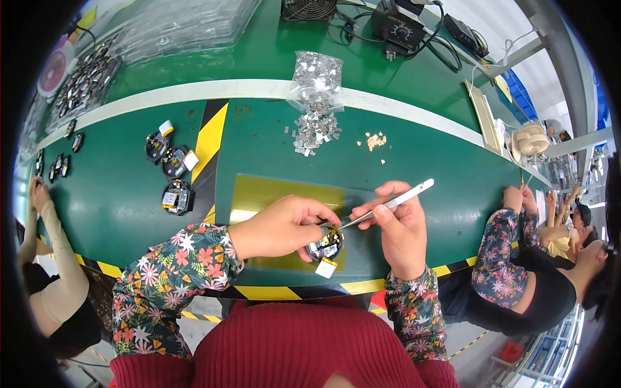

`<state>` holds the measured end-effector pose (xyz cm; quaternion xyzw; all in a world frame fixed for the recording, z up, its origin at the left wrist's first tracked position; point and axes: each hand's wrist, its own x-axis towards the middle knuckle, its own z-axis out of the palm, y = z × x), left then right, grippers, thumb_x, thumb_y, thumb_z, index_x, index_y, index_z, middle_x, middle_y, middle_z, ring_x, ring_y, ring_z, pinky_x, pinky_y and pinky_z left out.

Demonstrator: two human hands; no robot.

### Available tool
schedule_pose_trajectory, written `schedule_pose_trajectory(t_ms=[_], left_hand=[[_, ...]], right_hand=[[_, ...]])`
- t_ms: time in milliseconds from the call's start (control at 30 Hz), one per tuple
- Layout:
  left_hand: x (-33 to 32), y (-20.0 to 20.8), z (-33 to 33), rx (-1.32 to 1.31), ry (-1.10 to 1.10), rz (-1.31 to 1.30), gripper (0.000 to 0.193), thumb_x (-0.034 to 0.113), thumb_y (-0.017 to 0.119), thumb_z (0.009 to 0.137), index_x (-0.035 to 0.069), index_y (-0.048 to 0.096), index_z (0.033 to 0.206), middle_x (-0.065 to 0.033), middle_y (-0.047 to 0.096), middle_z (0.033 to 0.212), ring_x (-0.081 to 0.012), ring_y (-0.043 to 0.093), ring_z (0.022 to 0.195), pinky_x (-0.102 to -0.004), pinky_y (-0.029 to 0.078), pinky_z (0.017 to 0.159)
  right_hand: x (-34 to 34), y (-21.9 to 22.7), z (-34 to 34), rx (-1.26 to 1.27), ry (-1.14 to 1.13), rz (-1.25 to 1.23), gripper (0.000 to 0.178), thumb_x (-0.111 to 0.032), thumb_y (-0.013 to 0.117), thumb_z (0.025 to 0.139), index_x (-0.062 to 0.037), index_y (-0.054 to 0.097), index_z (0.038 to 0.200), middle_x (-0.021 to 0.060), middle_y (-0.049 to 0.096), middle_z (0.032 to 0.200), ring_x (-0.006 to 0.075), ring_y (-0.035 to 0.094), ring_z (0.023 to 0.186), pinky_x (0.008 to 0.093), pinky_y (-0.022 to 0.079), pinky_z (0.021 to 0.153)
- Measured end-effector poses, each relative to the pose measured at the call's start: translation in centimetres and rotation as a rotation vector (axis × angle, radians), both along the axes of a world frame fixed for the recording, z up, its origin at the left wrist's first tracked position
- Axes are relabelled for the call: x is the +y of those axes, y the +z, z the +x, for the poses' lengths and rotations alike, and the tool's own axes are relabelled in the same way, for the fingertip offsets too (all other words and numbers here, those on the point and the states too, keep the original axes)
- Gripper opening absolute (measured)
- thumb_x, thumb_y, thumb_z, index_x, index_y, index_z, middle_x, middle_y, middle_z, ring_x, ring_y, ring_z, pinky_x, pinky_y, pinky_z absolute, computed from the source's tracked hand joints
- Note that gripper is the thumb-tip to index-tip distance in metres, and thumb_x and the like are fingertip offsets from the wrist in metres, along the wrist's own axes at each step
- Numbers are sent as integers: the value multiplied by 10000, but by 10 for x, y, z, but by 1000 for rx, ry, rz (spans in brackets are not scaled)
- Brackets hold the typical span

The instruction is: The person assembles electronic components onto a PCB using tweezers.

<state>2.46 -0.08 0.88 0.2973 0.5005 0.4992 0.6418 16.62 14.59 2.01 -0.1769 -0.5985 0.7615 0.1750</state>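
Lying left: three round black units (174, 161), near the striped tape (208, 139) toward the left part of the tabletop (446, 187).
Left hand (284, 221): I have it narrowed on the left rim of the round device (325, 244).
Round device: over the front right corner of the yellow mat (272, 191), near the tabletop's front edge, just right of the left hand, white square pad (326, 268) pointing frontward.
Tweezers (396, 201): long axis slanting down-left, tips by the device's far right rim; whether touching, I cannot tell.
Right hand (402, 236): pinching the tweezers, farther from the device than the left hand.
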Motion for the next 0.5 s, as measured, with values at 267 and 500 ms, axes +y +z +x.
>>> schedule_pose_trajectory(t_ms=[267,500], left_hand=[[0,0,1,-17,-2,15,282,50,422,791,-51,511,1039,-70,575,778,-92,559,627,-226,504,519],[0,0,0,-2,-10,-2,283,54,421,790,-55,515,1033,-67,569,754,-91,557,605,-223,496,502]], right_hand=[[4,6,-3,-66,128,31,217,-33,500,840,-11,418,1040,127,615,836,160,603,785,233,475,647],[5,8,-6,-84,162,49,223,-32,508,835,-16,425,1041,114,614,831,153,602,794,234,474,653]])
